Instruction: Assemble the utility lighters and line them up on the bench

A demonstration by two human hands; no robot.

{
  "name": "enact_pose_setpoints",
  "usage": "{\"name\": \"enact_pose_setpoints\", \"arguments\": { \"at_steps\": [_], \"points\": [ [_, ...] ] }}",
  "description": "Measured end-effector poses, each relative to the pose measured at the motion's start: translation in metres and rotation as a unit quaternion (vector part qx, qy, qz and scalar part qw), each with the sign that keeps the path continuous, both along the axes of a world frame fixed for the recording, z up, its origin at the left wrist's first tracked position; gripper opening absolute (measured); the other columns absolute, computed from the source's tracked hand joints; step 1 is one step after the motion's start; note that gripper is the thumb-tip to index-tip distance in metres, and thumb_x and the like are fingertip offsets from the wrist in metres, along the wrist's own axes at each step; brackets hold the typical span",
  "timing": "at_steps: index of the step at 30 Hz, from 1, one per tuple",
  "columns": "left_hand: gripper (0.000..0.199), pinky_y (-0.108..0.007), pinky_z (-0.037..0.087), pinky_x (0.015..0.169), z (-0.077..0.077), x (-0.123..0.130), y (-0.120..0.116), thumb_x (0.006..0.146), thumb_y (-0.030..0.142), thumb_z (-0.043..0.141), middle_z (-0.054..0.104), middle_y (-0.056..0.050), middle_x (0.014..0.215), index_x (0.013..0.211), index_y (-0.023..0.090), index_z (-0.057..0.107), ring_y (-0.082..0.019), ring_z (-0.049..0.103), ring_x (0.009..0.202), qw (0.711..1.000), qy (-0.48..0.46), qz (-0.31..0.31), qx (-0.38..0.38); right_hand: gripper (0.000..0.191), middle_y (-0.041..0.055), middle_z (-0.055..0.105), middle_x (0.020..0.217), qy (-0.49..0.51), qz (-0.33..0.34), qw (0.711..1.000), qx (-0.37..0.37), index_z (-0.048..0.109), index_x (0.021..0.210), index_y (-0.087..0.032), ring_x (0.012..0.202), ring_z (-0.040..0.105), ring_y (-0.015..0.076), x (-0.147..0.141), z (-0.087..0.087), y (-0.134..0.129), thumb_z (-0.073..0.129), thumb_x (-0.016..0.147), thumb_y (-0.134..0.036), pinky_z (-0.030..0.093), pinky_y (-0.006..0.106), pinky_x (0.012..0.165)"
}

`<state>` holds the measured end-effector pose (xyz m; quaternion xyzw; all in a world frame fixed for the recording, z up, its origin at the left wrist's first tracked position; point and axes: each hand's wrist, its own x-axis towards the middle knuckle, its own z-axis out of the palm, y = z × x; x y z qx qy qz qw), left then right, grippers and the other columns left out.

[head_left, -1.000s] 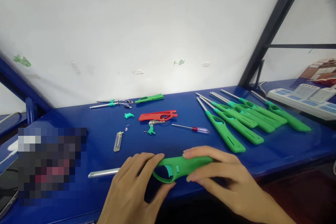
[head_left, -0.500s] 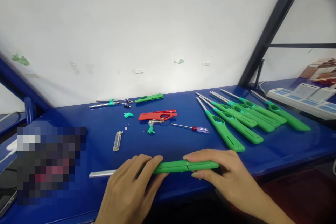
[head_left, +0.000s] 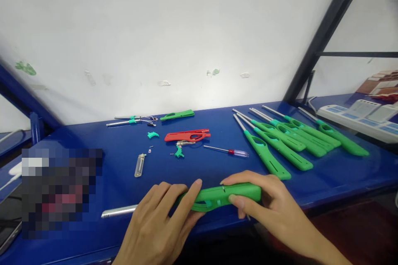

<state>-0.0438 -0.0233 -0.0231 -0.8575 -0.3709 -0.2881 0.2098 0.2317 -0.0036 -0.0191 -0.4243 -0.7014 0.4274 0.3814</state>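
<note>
A green long-nosed gas lighter (head_left: pixel 211 193) lies across both hands above the table's front edge, its metal tube pointing left. My left hand (head_left: pixel 158 221) is closed round the trigger end, hiding where tube and handle meet. At the butt of the handle, my right hand (head_left: pixel 264 201) grips with the thumb on the near face and fingers over the top. Beyond them are a clear fuel tank (head_left: pixel 140 165), a teal trigger piece (head_left: pixel 179 152), a red lighter shell (head_left: pixel 187 136) and a screwdriver (head_left: pixel 226 150) with a clear and red handle.
Several green lighters (head_left: pixel 267 153) lie side by side on the blue table (head_left: pixel 102 190) at right. Two metal tubes with wires (head_left: pixel 132 121) and a green shell (head_left: pixel 177 115) rest near the wall. A power strip (head_left: pixel 357 122) is far right; a pixelated patch covers the left.
The held lighter has rolled so that its broad side and trigger opening show more. My right thumb has shifted up onto its face, and the tube tip has dropped slightly.
</note>
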Motion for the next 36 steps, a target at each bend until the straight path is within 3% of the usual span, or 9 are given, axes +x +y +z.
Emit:
{"name": "enact_pose_setpoints", "arguments": {
  "at_steps": [6, 10, 13, 17, 22, 26, 32, 36],
  "points": [
    [0.044, -0.038, 0.054, 0.083, 0.002, -0.001, 0.0, 0.114, 0.033, 0.057, 0.077, -0.01, 0.109, 0.152, 0.01, 0.057, -0.022, 0.07, 0.087, 0.999, 0.033, -0.012, 0.011, 0.03, -0.0014, 0.073, 0.077, -0.002, -0.002, 1.0, -0.027, 0.079, 0.113, -0.025, 0.063, 0.07, 0.0159, 0.002, 0.002, 0.001, 0.072, 0.1, -0.052, 0.056, 0.026, 0.062],
    [0.047, -0.038, 0.054, 0.084, 0.003, 0.0, 0.001, 0.116, 0.041, 0.05, 0.078, -0.009, 0.109, 0.15, 0.01, 0.058, -0.023, 0.072, 0.089, 0.998, 0.054, -0.014, 0.011, 0.024, 0.0014, 0.078, 0.096, -0.031, -0.022, 0.998, 0.049, 0.081, 0.109, -0.028, 0.076, 0.073, 0.0175, 0.001, 0.004, 0.002, 0.073, 0.099, -0.049, 0.057, 0.026, 0.07],
    [0.045, -0.036, 0.056, 0.075, 0.006, 0.003, 0.001, 0.118, 0.044, 0.041, 0.079, -0.006, 0.096, 0.133, 0.01, 0.066, -0.022, 0.074, 0.081, 0.999, 0.034, -0.026, 0.029, 0.017, 0.0015, 0.081, 0.104, -0.009, 0.003, 0.994, 0.11, 0.082, 0.108, -0.03, 0.094, 0.076, 0.0206, -0.001, 0.007, 0.003, 0.078, 0.097, -0.043, 0.059, 0.027, 0.084],
    [0.037, -0.032, 0.051, 0.055, 0.01, 0.008, 0.002, 0.118, 0.039, 0.04, 0.075, -0.002, 0.078, 0.111, 0.014, 0.067, -0.018, 0.071, 0.063, 0.999, -0.026, -0.037, 0.029, 0.032, 0.0012, 0.084, 0.115, -0.026, 0.046, 0.991, 0.12, 0.085, 0.113, -0.035, 0.107, 0.079, 0.0247, -0.005, 0.006, 0.0, 0.093, 0.083, -0.041, 0.062, 0.029, 0.094],
    [0.03, -0.031, 0.06, 0.064, 0.008, 0.013, -0.004, 0.119, 0.032, 0.04, 0.079, -0.003, 0.091, 0.127, 0.017, 0.064, -0.018, 0.076, 0.073, 0.998, -0.045, -0.037, -0.038, 0.03, -0.0014, 0.088, 0.104, -0.098, 0.012, 0.987, 0.13, 0.087, 0.114, -0.041, 0.098, 0.083, 0.027, -0.003, -0.002, -0.003, 0.089, 0.086, -0.051, 0.064, 0.034, 0.096],
    [0.028, -0.031, 0.063, 0.072, 0.005, 0.014, -0.007, 0.118, 0.034, 0.045, 0.08, -0.004, 0.103, 0.133, 0.02, 0.064, -0.02, 0.079, 0.085, 0.993, -0.057, -0.048, -0.088, 0.031, -0.0031, 0.088, 0.103, -0.1, 0.025, 0.987, 0.126, 0.086, 0.117, -0.041, 0.091, 0.083, 0.0244, -0.001, -0.004, -0.003, 0.089, 0.087, -0.049, 0.064, 0.032, 0.092],
    [0.024, -0.028, 0.054, 0.054, 0.007, 0.015, -0.005, 0.116, 0.024, 0.048, 0.075, -0.001, 0.085, 0.131, 0.016, 0.065, -0.016, 0.07, 0.064, 0.982, -0.11, -0.099, -0.119, 0.035, -0.0035, 0.088, 0.099, -0.074, 0.059, 0.992, 0.085, 0.085, 0.121, -0.042, 0.075, 0.081, 0.0209, -0.001, -0.002, -0.006, 0.084, 0.09, -0.056, 0.062, 0.026, 0.067],
    [0.024, -0.029, 0.057, 0.06, 0.01, 0.016, -0.007, 0.116, 0.026, 0.048, 0.077, -0.002, 0.091, 0.133, 0.018, 0.064, -0.017, 0.073, 0.07, 0.984, -0.101, -0.079, -0.127, 0.032, -0.0051, 0.088, 0.101, -0.09, 0.032, 0.992, 0.088, 0.086, 0.115, -0.045, 0.09, 0.082, 0.0245, -0.001, -0.001, -0.007, 0.088, 0.086, -0.056, 0.063, 0.03, 0.085]
  ]
}}
